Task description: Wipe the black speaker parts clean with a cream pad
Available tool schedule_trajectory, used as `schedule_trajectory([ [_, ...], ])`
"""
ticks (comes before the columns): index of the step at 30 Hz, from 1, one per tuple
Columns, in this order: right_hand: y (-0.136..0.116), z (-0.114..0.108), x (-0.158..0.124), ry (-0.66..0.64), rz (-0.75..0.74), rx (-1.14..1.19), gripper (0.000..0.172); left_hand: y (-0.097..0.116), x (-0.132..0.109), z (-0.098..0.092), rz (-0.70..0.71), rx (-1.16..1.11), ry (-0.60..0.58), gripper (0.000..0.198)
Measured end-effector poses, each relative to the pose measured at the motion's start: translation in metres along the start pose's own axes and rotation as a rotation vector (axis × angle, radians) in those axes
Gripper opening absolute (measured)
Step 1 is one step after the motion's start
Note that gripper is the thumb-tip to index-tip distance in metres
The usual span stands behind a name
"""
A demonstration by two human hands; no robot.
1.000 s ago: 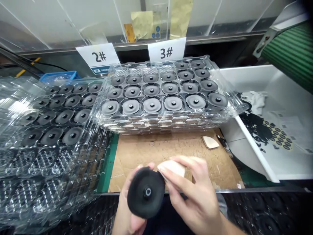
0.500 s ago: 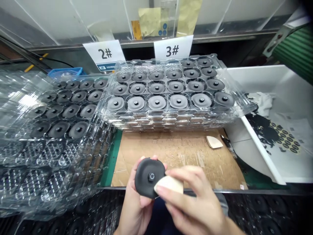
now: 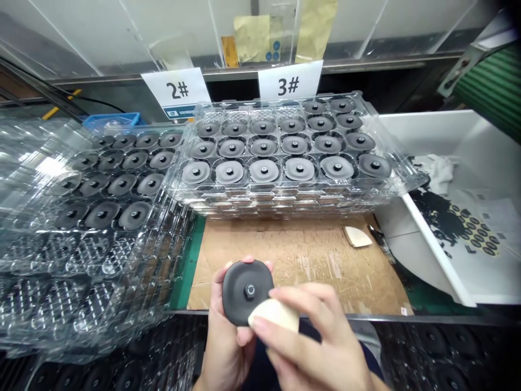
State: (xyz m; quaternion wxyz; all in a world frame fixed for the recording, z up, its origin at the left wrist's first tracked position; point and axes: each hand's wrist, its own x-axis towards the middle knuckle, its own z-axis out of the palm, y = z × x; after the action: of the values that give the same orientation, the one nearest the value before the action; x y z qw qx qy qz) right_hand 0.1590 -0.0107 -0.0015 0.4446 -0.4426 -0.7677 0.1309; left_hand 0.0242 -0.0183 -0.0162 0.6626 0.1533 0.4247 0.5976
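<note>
A black rounded disc-like part (image 3: pixel 236 296) with a small raised knob at its centre rests in my left hand (image 3: pixel 226 347), fingers curled around its edge. Between the thumb and fingers of my right hand (image 3: pixel 317 336) is a cream wedge-shaped sponge (image 3: pixel 279 315). The sponge lies over the disc's lower right edge and seems to touch it. Under both hands is the front edge of the bench. A second cream sponge wedge (image 3: pixel 357 237) lies on the brown cardboard sheet (image 3: pixel 285 255) to the right.
A stack of clear plastic trays (image 3: pixel 293 187) with similar black parts stands behind the cardboard. More stacked trays (image 3: pixel 134 244) fill the left. At right, a white bin (image 3: pixel 439 269) holds black scraps, a cloth and stickers. A green ribbed hose (image 3: pixel 492 87) hangs upper right.
The sponge has slid slightly left and down along the disc's lower right edge with my right hand. The disc is turned a little more toward the camera.
</note>
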Motion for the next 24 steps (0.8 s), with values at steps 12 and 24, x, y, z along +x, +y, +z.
schedule_trajectory([
  [12, 0.009, 0.002, 0.002, -0.018, 0.055, 0.030, 0.023, 0.001, 0.000, -0.003, 0.017, 0.012, -0.004, 0.063],
  [24, -0.002, 0.007, 0.016, -0.202, 0.075, 0.070, 0.027, -0.007, 0.001, -0.016, -0.186, -0.002, 0.035, 0.061],
])
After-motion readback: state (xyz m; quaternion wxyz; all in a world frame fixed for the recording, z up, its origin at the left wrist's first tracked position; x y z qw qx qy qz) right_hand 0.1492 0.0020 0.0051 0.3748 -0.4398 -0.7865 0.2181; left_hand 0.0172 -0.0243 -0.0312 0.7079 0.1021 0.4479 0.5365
